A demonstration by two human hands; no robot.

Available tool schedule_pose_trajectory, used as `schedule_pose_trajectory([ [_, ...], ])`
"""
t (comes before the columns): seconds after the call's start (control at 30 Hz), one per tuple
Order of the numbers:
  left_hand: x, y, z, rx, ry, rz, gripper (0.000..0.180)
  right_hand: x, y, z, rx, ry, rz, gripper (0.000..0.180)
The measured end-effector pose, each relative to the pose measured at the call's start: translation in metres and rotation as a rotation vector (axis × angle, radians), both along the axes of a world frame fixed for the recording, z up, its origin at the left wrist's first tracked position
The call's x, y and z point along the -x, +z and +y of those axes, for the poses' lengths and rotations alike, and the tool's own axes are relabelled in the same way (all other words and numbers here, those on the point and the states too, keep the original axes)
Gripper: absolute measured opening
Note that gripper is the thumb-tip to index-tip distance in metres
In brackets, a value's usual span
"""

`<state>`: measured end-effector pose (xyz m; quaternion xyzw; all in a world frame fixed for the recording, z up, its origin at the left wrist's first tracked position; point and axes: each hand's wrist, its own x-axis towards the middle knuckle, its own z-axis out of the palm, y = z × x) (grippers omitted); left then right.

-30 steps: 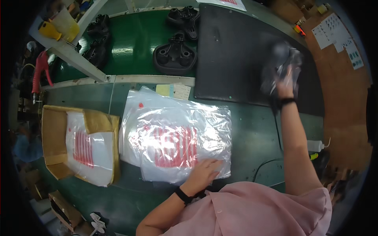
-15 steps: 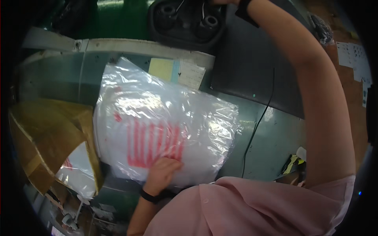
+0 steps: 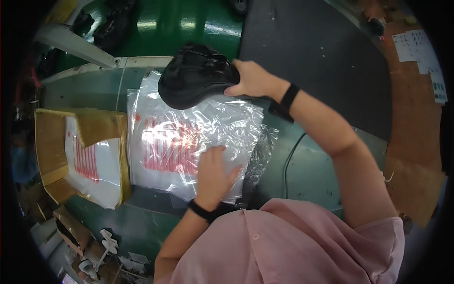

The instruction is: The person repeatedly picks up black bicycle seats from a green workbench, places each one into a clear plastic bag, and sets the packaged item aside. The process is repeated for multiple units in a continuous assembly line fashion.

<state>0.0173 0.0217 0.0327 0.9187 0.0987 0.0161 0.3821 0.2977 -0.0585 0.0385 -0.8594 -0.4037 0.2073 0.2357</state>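
Black part (image 3: 191,80) (details murky) partly hides the plastic bags (image 3: 165,142).

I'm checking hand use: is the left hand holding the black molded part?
No, the right hand grips the black molded part; the left hand is over the plastic bags.

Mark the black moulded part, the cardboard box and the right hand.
Black moulded part (image 3: 195,79): head view, middle of its body.
Cardboard box (image 3: 51,144): head view, its left wall.
Right hand (image 3: 257,80): head view, back of the hand.
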Motion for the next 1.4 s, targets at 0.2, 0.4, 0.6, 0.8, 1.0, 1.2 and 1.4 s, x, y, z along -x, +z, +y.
schedule_pose_trajectory([
  [0.2, 0.002, -0.04, -0.039, -0.23, 0.033, -0.021, 0.04, 0.128, 0.043, -0.127, -0.934, -0.442, 1.869, 0.073],
  [0.4, -0.01, -0.054, -0.005, 0.026, 0.118, 0.037, 0.025, 0.22, 0.04, -0.21, -1.337, -0.262, 1.981, 0.068],
  [0.6, 0.023, -0.044, 0.006, 0.524, 0.223, 0.147, 0.017, 0.256, 0.023, -0.272, -0.591, -0.848, 0.57, 0.071],
  [0.8, 0.051, -0.035, 0.013, 0.92, 0.334, 0.119, 0.017, 0.268, -0.028, -0.282, -0.333, -0.948, 0.592, 0.081],
  [1.0, 0.057, -0.036, 0.009, 0.809, 0.227, 0.095, 0.012, 0.28, 0.005, -0.226, -0.674, -0.844, 1.177, 0.042],
  [1.2, 0.043, -0.021, -0.015, 0.462, 0.122, 0.019, 0.014, 0.267, 0.002, -0.11, -0.78, -0.5, 1.211, 0.057],
  [1.4, 0.089, 0.012, 0.068, 1.122, 0.403, -0.039, 0.006, 0.235, -0.038, -0.08, -0.705, -0.654, 0.972, 0.051],
])
